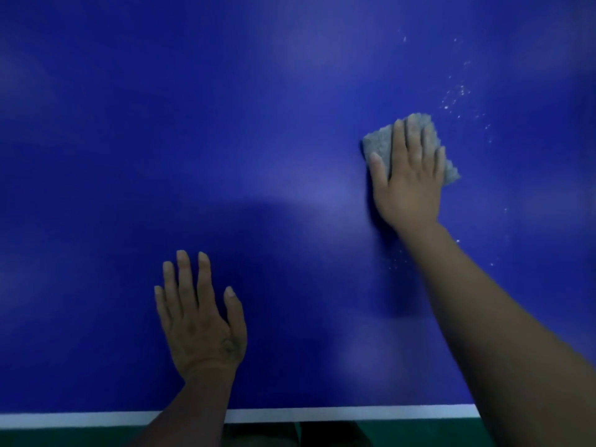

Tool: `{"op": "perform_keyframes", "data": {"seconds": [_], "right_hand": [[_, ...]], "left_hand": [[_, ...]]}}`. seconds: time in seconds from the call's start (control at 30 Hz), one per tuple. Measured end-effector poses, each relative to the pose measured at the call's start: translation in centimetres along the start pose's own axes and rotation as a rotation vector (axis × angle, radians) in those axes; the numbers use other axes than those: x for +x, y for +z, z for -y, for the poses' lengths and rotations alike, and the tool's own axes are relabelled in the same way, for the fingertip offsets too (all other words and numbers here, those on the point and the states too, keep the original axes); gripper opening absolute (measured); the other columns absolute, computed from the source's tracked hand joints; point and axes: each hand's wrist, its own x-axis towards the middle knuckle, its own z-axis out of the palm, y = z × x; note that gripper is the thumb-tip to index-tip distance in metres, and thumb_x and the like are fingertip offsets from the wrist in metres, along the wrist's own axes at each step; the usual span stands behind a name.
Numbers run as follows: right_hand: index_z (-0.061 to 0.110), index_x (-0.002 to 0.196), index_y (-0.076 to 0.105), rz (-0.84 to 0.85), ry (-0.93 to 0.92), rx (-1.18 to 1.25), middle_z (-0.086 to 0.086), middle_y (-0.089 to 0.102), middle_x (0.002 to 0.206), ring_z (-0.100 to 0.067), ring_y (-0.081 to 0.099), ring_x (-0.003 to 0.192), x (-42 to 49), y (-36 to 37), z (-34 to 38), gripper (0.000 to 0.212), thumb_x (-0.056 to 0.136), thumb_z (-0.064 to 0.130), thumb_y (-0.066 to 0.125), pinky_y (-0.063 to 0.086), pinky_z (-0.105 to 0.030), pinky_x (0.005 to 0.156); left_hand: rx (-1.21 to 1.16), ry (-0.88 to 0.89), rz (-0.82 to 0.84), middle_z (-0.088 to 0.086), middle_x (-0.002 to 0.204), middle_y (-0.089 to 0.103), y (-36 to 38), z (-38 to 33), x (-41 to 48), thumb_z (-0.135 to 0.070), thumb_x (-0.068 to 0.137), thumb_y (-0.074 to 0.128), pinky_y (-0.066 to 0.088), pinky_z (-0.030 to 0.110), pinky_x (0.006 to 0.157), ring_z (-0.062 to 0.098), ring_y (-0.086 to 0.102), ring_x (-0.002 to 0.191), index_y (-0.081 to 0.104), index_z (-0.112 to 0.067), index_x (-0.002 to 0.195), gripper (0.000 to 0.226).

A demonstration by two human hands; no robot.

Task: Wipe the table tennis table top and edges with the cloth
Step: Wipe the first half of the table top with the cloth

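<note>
The blue table tennis table top fills almost the whole view. A folded grey cloth lies flat on it at the right of centre. My right hand presses down on the cloth with straight, spread fingers, and the cloth shows past the fingertips and on both sides. My left hand rests flat on the bare table near the front edge, fingers straight, holding nothing. A white line runs along the table's near edge.
White specks and droplets are scattered on the table to the right of and beyond the cloth, and a few more lie beside my right forearm. Below the near edge a strip of green floor shows.
</note>
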Motion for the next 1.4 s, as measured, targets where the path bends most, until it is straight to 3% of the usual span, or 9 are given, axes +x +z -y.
{"op": "perform_keyframes", "data": {"seconds": [0.1,0.3,0.4,0.47,0.57,0.73,0.93,1.1,1.4], "right_hand": [[0.016,0.171,0.017,-0.006,-0.001,-0.024,-0.003,0.008,0.18,-0.028,0.004,0.166,-2.7,0.5,3.0,0.065,0.114,0.045,0.026,0.005,-0.055,0.132],[0.017,0.17,0.021,0.053,-0.382,0.058,-0.002,0.012,0.179,-0.028,0.011,0.166,-20.9,4.0,7.3,0.063,0.114,0.036,0.04,0.018,-0.059,0.131],[0.021,0.17,0.025,0.126,-0.501,0.02,0.002,0.016,0.179,-0.026,0.015,0.165,-23.7,3.6,4.8,0.064,0.112,0.042,0.042,0.022,-0.058,0.13],[0.021,0.167,0.035,0.096,-0.478,0.008,0.001,0.024,0.177,-0.026,0.019,0.164,-20.9,2.5,2.2,0.061,0.11,0.041,0.047,0.023,-0.057,0.129],[0.014,0.164,0.04,-0.006,-0.248,-0.009,-0.007,0.031,0.174,-0.031,0.021,0.163,-13.8,0.8,-1.8,0.058,0.11,0.034,0.048,0.02,-0.057,0.131],[0.019,0.172,0.014,0.04,0.053,-0.014,0.0,0.006,0.18,-0.024,0.0,0.167,-7.6,0.0,-1.8,0.066,0.112,0.047,0.02,0.003,-0.053,0.134],[0.015,0.168,0.029,-0.024,-0.163,-0.027,-0.006,0.021,0.177,-0.028,0.014,0.165,-20.8,2.9,5.4,0.06,0.113,0.039,0.034,0.016,-0.056,0.131],[0.019,0.169,0.029,0.055,-0.314,0.016,0.0,0.02,0.178,-0.026,0.015,0.165,-31.0,4.0,5.2,0.06,0.113,0.041,0.039,0.021,-0.058,0.13],[0.018,0.168,0.031,0.016,-0.196,-0.036,-0.001,0.023,0.177,-0.025,0.014,0.165,-19.1,1.3,-3.3,0.062,0.11,0.039,0.039,0.01,-0.05,0.134]], "left_hand": [[-0.009,0.008,-0.004,0.007,0.181,0.009,0.0,-0.1,0.0,-0.046,0.11,0.027,0.006,0.055,0.135,0.027,0.002,0.168,0.019,-0.017,0.172,0.069],[-0.027,0.01,-0.018,0.006,0.182,0.009,0.2,-0.1,0.1,-0.044,0.109,0.03,0.006,0.055,0.135,0.026,0.002,0.168,0.02,-0.018,0.172,0.069],[-0.029,0.01,-0.025,0.008,0.181,0.01,0.1,-0.3,0.0,-0.044,0.109,0.03,0.006,0.055,0.135,0.028,0.003,0.168,0.021,-0.017,0.172,0.069],[-0.036,0.014,-0.028,0.009,0.181,0.011,0.0,-0.3,0.1,-0.044,0.109,0.031,0.006,0.055,0.135,0.029,0.004,0.168,0.023,-0.016,0.171,0.069],[-0.037,0.008,-0.022,0.01,0.181,0.01,-0.2,-0.2,0.0,-0.044,0.108,0.031,0.005,0.055,0.135,0.029,0.002,0.168,0.022,-0.016,0.172,0.07],[-0.024,0.014,-0.03,0.009,0.181,0.007,0.0,-0.3,0.1,-0.045,0.109,0.029,0.005,0.055,0.136,0.03,0.0,0.168,0.019,-0.018,0.173,0.07],[-0.027,0.036,-0.055,0.008,0.182,0.007,0.0,-0.2,0.0,-0.045,0.11,0.028,0.005,0.055,0.135,0.03,0.001,0.168,0.016,-0.019,0.173,0.069],[-0.03,0.043,-0.023,0.008,0.182,0.004,-0.3,-0.1,0.1,-0.048,0.111,0.023,0.004,0.055,0.135,0.03,-0.001,0.168,0.013,-0.02,0.173,0.069],[0.0,0.219,-0.003,0.011,0.182,0.0,0.5,1.3,-1.2,-0.049,0.114,0.022,0.004,0.059,0.134,0.034,-0.004,0.168,0.01,-0.016,0.173,0.069]]}}
